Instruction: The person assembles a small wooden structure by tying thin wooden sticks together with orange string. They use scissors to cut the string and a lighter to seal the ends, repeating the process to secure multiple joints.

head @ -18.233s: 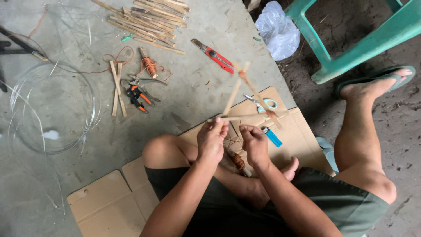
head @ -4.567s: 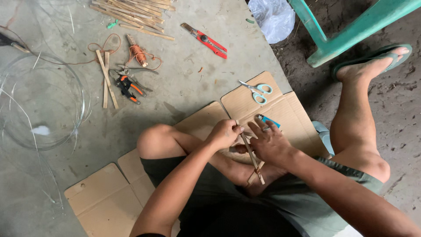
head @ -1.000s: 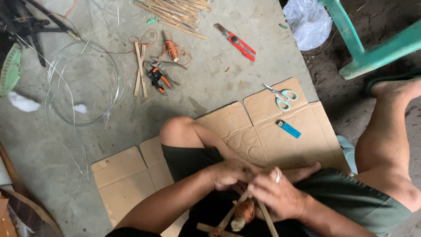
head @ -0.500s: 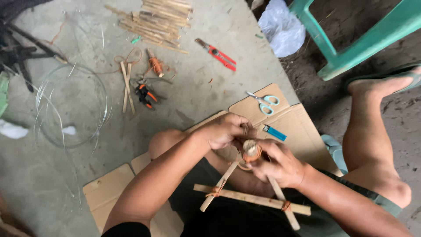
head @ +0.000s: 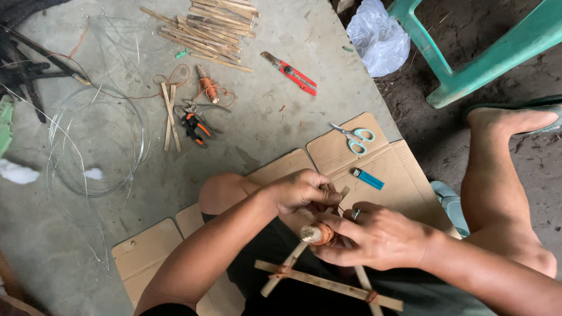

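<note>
With the left hand (head: 301, 191) pinching the top joint of the triangular frame of thin bamboo sticks (head: 328, 285) and the right hand (head: 374, 237) closed around a small spool of orange-brown twine (head: 321, 234) just below it, slack twine could let that joint slip apart.

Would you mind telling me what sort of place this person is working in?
Probably an informal craft spot on the ground, outdoors or in an open shed. The person sits on flattened cardboard on a concrete floor beside bare earth, with a pile of bamboo strips and a wire coil nearby.
</note>
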